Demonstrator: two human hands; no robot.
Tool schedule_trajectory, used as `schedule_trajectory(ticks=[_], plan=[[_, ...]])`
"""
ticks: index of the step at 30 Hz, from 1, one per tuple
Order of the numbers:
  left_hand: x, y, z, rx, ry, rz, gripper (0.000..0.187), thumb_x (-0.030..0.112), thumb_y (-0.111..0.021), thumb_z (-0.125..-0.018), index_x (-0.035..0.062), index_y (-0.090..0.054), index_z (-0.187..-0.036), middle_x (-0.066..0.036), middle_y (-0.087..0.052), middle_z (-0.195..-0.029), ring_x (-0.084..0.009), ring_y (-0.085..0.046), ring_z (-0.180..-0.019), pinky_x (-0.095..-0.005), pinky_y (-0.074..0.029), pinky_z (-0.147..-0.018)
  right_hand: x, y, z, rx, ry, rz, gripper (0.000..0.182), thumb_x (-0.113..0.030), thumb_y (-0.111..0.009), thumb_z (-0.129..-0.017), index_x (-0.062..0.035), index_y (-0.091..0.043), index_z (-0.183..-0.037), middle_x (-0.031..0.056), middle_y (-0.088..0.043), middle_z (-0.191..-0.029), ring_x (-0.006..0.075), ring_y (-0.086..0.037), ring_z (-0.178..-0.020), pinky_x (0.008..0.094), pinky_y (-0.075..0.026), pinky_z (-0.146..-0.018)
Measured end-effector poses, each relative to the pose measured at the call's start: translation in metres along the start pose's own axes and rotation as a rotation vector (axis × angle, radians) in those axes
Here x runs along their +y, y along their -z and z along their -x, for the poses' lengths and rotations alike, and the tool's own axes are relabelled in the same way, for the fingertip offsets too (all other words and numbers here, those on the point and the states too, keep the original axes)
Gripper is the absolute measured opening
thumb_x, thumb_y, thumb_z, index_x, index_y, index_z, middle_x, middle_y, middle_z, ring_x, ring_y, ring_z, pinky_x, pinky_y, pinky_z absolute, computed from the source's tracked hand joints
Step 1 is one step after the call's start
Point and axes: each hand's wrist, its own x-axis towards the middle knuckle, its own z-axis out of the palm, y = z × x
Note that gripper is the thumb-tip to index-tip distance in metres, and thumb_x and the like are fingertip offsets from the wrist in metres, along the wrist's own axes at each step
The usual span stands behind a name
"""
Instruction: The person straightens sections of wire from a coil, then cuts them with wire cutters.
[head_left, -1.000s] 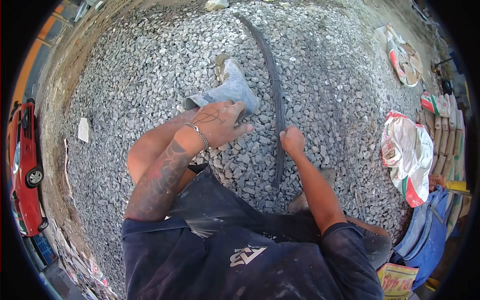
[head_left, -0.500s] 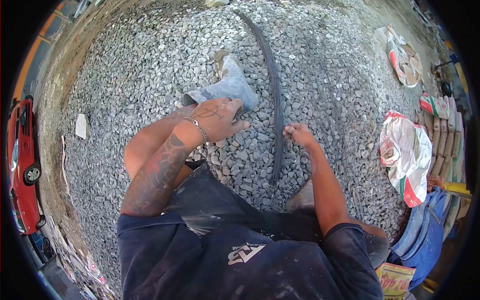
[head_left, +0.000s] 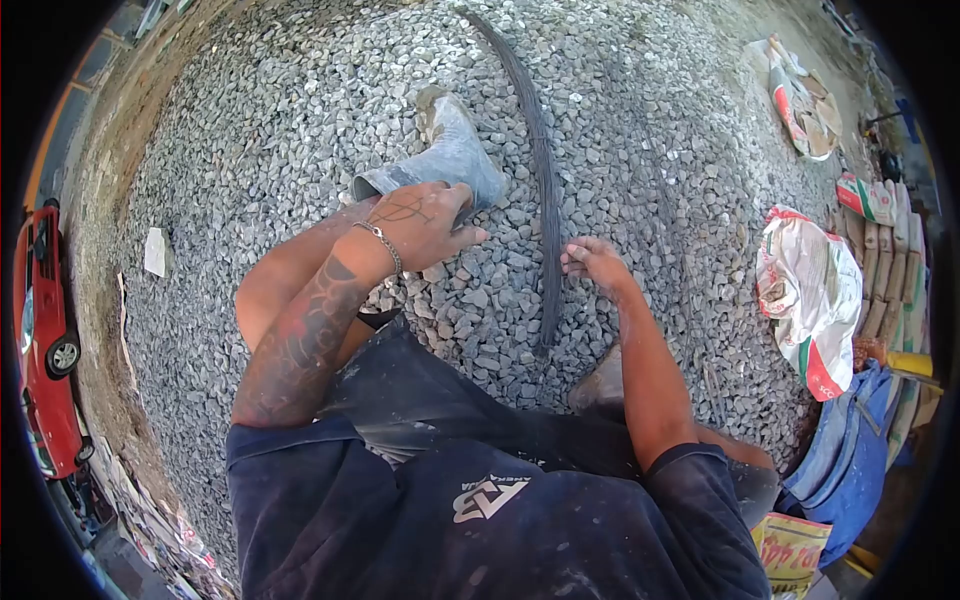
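Note:
A long, dark bundle of thin wires lies curved across the grey gravel in front of me. My left hand hangs over my bent knee next to a dusty grey rubber boot. Its thumb points away from the drooping fingers, and I see nothing in it. Just right of the wire bundle, near its lower half, is my right hand. The fingers there are loosely bent and slightly apart, pointing at the bundle, with no held thing visible. Part of my other boot shows below that hand.
Gravel surrounds me. On the right lie a torn white sack, another crumpled sack, stacked bags and a blue tarp. A red car stands at the far left.
My right hand's fingers have parted slightly from a pinch beside the wire bundle. The left hand stays by the boot, and the whole view has shifted a little.

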Motion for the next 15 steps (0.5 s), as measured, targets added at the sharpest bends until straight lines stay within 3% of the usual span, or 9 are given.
schedule_trajectory(ticks=[15], plan=[[0.0027, -0.0008, 0.001, 0.006, -0.012, -0.003, 0.044, 0.04, -0.055, -0.083, -0.0001, -0.053, -0.099, -0.02, -0.06, -0.093, -0.0344, -0.057, -0.091, -0.0418, -0.044, -0.08, 0.0016, 0.0, 0.0008, 0.082, -0.012, 0.055, 0.019, -0.018, -0.051, -0.09, -0.0018, -0.055, -0.1, 0.0053, -0.062, -0.083, 0.0162, -0.064, -0.07, 0.026, -0.051, -0.061]])
